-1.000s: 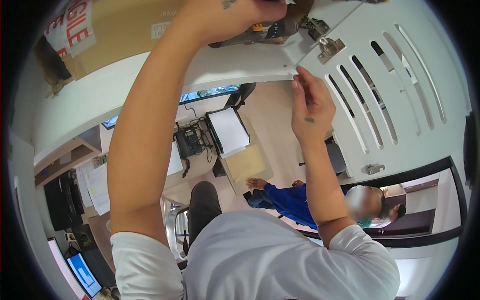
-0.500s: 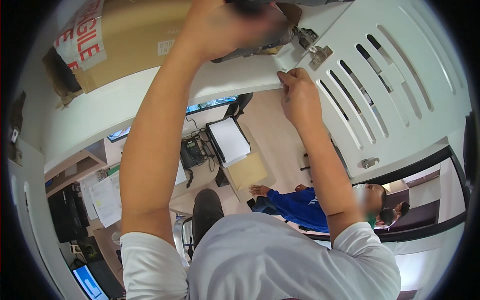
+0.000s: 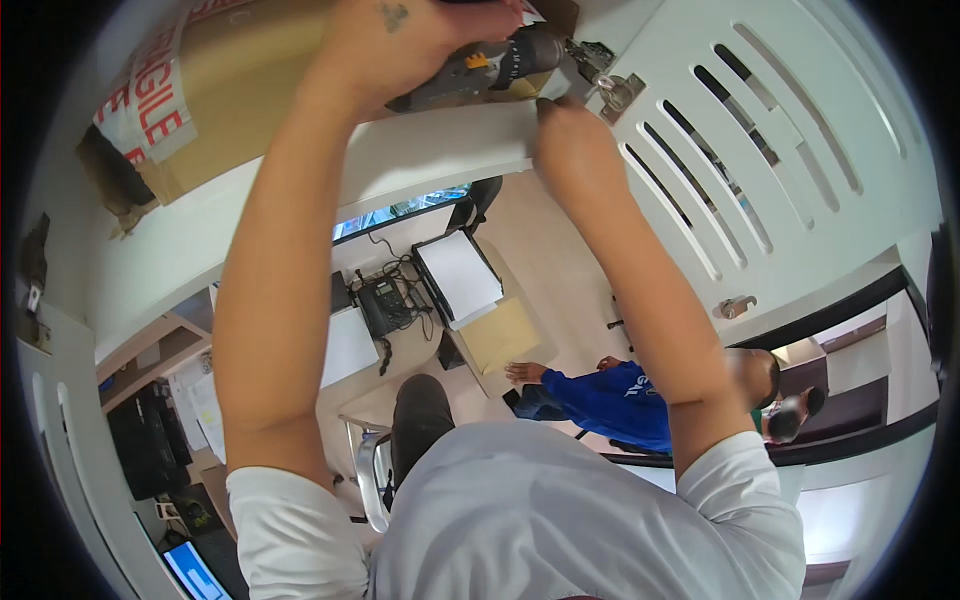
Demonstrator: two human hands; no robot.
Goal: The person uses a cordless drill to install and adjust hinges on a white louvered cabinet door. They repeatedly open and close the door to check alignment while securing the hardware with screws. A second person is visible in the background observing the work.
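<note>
At the top, my left hand [image 3: 425,45] is wrapped round a dark cordless drill [image 3: 465,78], its chuck lying toward the cabinet hinge [image 3: 590,60]. The drill's bit is hard to make out. My right hand [image 3: 582,145] is held just below the chuck, by the front edge of a white cabinet shelf [image 3: 440,150]. Its fingers are closed in a pinch, and whatever they hold is hidden. A metal hinge cup [image 3: 622,93] sits on the corner of the open white slotted door [image 3: 790,170].
A taped cardboard box [image 3: 235,90] stands in the cabinet. Below are a desk with a phone [image 3: 385,305], a printer with paper [image 3: 458,275], and a chair [image 3: 372,480]. A person in a blue top [image 3: 615,405] is at lower right.
My left hand has shifted left and slightly up with the drill, which shows more clearly. My right hand has risen toward the chuck and shelf edge.
</note>
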